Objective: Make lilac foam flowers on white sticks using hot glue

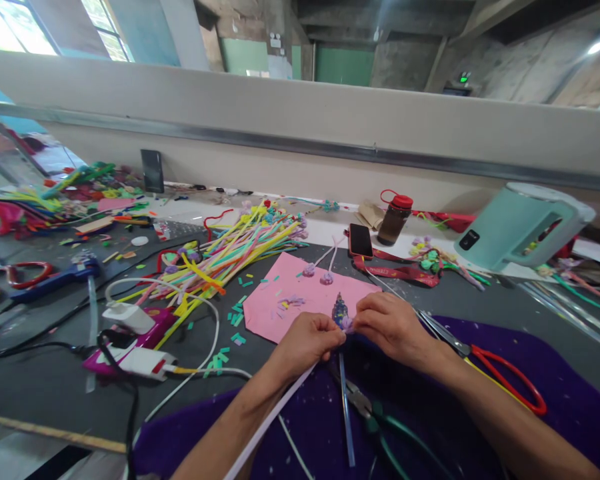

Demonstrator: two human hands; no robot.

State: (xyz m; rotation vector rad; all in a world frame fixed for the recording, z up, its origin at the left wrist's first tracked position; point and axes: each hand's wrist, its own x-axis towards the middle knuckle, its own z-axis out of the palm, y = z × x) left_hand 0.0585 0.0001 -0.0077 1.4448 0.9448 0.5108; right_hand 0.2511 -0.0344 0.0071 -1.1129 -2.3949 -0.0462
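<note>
Fingertips of both hands meet over a small lilac bud (347, 324), a tiny rolled piece at the near edge of the pink sheet (300, 299). The left hand (307, 341) pinches it from the left and also carries a long white strip (273, 419) that runs back along the forearm; the right hand (391, 325) closes on it from the other side, so both hands are clamped on the same small piece, thumbs and forefingers pressed together. Whether the strip joins the bud is hidden by the fingers.

Rolling something this small probably goes best with light, even pressure from the pads, so the coil stays tight without being flattened, and with the strip kept taut and in line so the layers stack squarely. Working low over the purple cloth (570, 393) should help if the piece slips.

The bud looks soft and papery, the strip thin, flat and springy. The pink sheet is matte, flecked with snippets, and two finished buds on pale stems (317, 265) lie on it. Fuzzy pipe cleaners (230, 250) in yellow, green and pink fan across the dark tabletop (40, 387), amid small teal offcuts. Red-handled scissors (505, 377) lie just right of the right wrist; green-handled pliers (380, 417) rest on the cloth between the forearms. A mint kettle (523, 227), a phone (361, 240) and a brown bottle (394, 220) stand farther back.
</note>
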